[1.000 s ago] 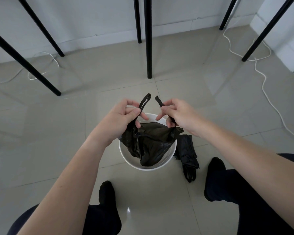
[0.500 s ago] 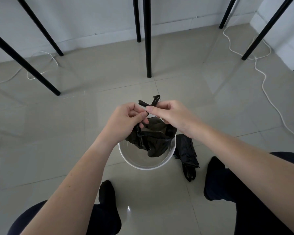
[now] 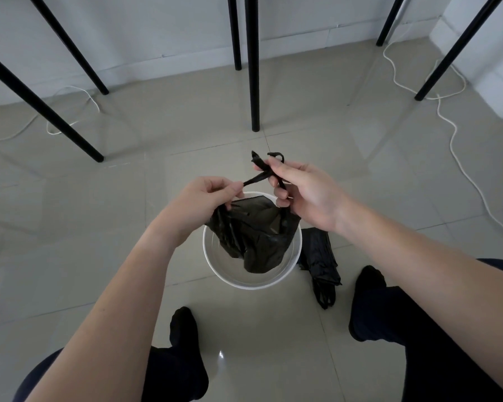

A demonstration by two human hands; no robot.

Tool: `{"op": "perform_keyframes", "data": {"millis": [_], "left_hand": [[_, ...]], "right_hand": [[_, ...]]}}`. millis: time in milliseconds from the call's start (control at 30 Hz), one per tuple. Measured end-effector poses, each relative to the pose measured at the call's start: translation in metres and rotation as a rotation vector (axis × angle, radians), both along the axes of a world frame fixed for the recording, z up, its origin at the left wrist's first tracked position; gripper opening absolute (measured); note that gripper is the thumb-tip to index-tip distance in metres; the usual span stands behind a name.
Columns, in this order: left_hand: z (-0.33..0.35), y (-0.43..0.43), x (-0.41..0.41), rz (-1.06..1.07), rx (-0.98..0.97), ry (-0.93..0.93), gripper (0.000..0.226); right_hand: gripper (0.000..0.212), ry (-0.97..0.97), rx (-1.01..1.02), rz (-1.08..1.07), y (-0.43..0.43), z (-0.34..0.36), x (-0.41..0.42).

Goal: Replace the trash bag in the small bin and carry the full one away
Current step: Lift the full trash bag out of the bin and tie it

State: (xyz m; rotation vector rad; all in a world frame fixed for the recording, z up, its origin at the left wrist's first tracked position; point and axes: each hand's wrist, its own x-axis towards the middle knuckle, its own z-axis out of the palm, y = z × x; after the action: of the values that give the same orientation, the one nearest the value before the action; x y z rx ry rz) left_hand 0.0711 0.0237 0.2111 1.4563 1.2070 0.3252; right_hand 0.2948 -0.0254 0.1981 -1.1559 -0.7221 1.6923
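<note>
Your left hand and right hand pinch the trash bag over the bin; spare bag at its three o'clock.

- The black thin plastic trash bag hanging below both hands is opaque, so its contents cannot be seen.
- It covers much of the inside of the round white plastic bin beneath the hands.
- Curled fingers of the left hand hide where its pinched handle strip ends.
- Under the fingers of the right hand the strips cross; whether they are knotted cannot be told.
- The folded black plastic bag on the floor below the right wrist has its upper end hidden by that wrist.
- The black metal legs beyond the hands are cut off by the top edge.
- The white cable to the right of the right hand runs off the right edge.
</note>
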Motion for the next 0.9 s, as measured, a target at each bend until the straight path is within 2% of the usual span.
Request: {"op": "perform_keyframes", "data": {"millis": [67,167,200,267,333,500,633,800,900], "left_hand": [[0.001,0.003,-0.003,0.021,0.013,-0.009,0.048],[0.0,0.005,-0.002,0.112,-0.023,-0.097,0.051],[0.0,0.005,-0.001,0.151,-0.046,-0.138,0.051],[0.0,0.006,0.001,0.196,-0.072,-0.2,0.049],[-0.002,0.004,0.003,0.212,-0.099,-0.266,0.042],[0.0,-0.002,0.011,0.188,-0.173,-0.256,0.039],[0.001,-0.003,0.011,0.112,-0.236,-0.193,0.046],[0.005,-0.001,0.008,0.122,-0.24,-0.218,0.03],[0.005,0.001,0.006,0.155,-0.24,-0.254,0.028]], "right_hand": [[0.034,0.021,0.032,0.042,-0.001,0.002,0.002],[0.024,-0.075,0.127,0.146,-0.003,0.005,0.006],[0.024,-0.171,0.171,0.187,-0.003,0.007,0.008],[0.02,-0.517,0.276,0.254,-0.005,0.009,0.01],[0.015,-0.827,0.361,0.229,-0.005,0.008,0.01],[0.02,-1.086,0.486,0.027,-0.004,-0.006,0.009],[0.024,-1.11,0.579,-0.067,-0.004,-0.008,0.005],[0.025,-1.034,0.585,-0.093,-0.004,-0.012,0.003],[0.025,-0.999,0.587,-0.088,-0.006,-0.01,0.001]]}}
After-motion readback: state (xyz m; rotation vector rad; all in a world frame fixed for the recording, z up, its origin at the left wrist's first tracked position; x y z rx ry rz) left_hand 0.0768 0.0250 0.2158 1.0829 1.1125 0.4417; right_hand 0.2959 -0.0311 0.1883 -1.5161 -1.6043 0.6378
